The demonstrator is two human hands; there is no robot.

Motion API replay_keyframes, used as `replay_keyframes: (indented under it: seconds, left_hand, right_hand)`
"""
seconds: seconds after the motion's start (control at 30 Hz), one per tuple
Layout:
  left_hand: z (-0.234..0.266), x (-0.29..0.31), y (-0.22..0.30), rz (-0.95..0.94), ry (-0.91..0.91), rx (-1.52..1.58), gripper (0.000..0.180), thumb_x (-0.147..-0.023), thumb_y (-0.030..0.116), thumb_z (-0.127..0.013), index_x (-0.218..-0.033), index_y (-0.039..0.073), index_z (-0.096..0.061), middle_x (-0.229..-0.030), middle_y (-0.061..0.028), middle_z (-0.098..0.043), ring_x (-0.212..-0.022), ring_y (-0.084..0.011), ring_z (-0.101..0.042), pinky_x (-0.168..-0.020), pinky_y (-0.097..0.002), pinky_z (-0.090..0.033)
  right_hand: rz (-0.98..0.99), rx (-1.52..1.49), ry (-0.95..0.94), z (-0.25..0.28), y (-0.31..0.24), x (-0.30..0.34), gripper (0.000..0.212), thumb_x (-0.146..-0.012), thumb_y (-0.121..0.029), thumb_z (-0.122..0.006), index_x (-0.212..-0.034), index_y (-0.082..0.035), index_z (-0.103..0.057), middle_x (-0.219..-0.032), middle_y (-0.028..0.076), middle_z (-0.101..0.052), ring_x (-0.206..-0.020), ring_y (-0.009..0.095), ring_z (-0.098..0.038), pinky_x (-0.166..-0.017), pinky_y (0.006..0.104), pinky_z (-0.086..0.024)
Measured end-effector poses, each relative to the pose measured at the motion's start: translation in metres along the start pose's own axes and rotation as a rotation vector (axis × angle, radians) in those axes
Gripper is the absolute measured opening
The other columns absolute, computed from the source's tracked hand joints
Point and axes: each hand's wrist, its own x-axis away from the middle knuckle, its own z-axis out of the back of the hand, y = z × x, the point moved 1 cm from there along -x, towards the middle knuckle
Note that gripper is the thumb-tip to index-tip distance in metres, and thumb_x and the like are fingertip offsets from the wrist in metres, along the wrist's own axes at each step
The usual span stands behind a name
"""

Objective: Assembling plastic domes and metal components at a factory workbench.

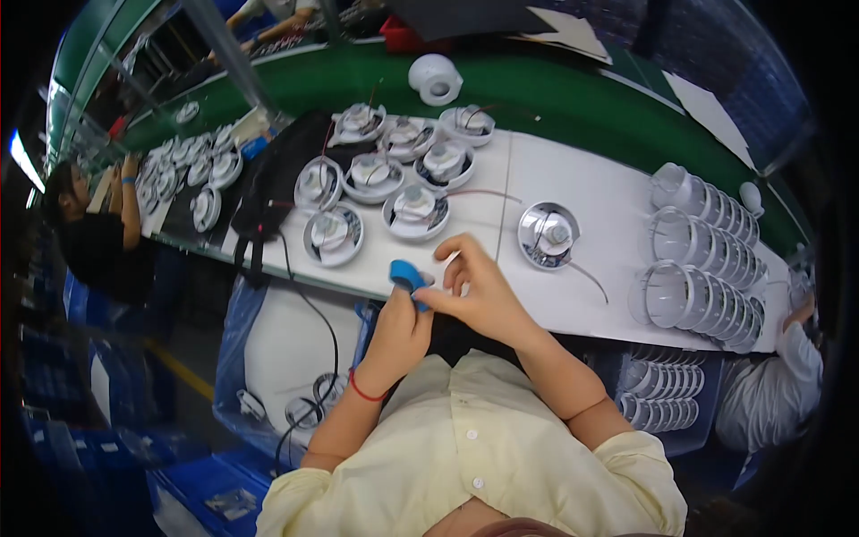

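- Lone unit [548,234]: a white round housing with its electronics bared and a thin wire trailing out onto the desk [617,259]; no cover sits over it, so it looks unfinished.
- Left of the lone unit, eight similar open units [416,212] stand in a loose cluster, some with red wires running out; none shows a cover either, and no blue piece can be made out on them.
- Right of the lone unit, clear cups [707,282] lie nested in three rows, apart from every unit; none appears fitted. More cups [662,394] fill a bin below and to the right of it.
- Beyond the lone unit, toward the far side, a white bulb-shaped shell [436,80] rests on the green surface [519,85].
- The blue ring [407,274], seemingly a tape roll, is held up to the near left of the lone unit.
- Left hand [400,333]: its grip is closed on the blue ring, pinching it near the fingertips.
- Right hand [483,291]: its grip is spread, fingers curled above, thumb reaching to the ring's side; whether that thumb presses cannot be told.
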Motion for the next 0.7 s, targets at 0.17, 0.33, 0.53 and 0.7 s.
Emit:
replay_keyframes:
  seconds: [0.17,0.33,0.53,0.7]
  left_hand:
    - [0.012,-0.018,0.000,0.220,-0.286,0.148,0.043,-0.090,0.010,-0.064,-0.125,0.000,-0.042,-0.100,-0.0122,-0.057,-0.082,-0.0181,-0.057,-0.067,-0.0313,-0.046]
    - [0.012,-0.060,-0.006,0.047,0.062,0.426,0.032,-0.082,0.002,-0.071,-0.108,0.001,-0.052,-0.103,-0.0060,-0.056,-0.094,-0.0132,-0.055,-0.078,-0.0259,-0.047]
    - [0.036,-0.074,0.004,0.026,-0.170,0.393,0.026,-0.078,0.004,-0.074,-0.101,0.002,-0.061,-0.090,-0.0064,-0.060,-0.087,-0.0174,-0.056,-0.084,-0.0309,-0.044]
    - [0.039,-0.074,0.035,-0.282,-0.328,-0.285,0.014,-0.083,0.013,-0.073,-0.089,0.001,-0.068,-0.076,-0.0091,-0.060,-0.081,-0.0216,-0.056,-0.075,-0.0335,-0.044]
  right_hand:
    - [-0.040,-0.055,-0.184,0.007,0.018,-0.017,0.029,-0.081,-0.011,-0.076,-0.102,0.001,-0.061,-0.087,0.002,-0.059,-0.070,0.005,-0.053,-0.061,0.0211,-0.045]
    - [-0.173,-0.247,-0.329,0.034,0.003,-0.041,0.021,-0.084,0.001,-0.062,-0.105,0.000,-0.062,-0.086,0.004,-0.062,-0.071,0.007,-0.055,-0.062,0.0232,-0.046]
    - [0.113,0.258,-0.098,0.038,-0.009,-0.059,0.015,-0.083,0.000,-0.065,-0.098,0.000,-0.065,-0.086,0.002,-0.065,-0.075,0.007,-0.058,-0.066,0.0220,-0.048]
    - [-0.090,0.073,-0.210,0.021,0.025,-0.056,0.011,-0.088,-0.007,-0.064,-0.097,0.000,-0.062,-0.070,-0.001,-0.059,-0.059,0.008,-0.055,-0.056,0.0218,-0.044]
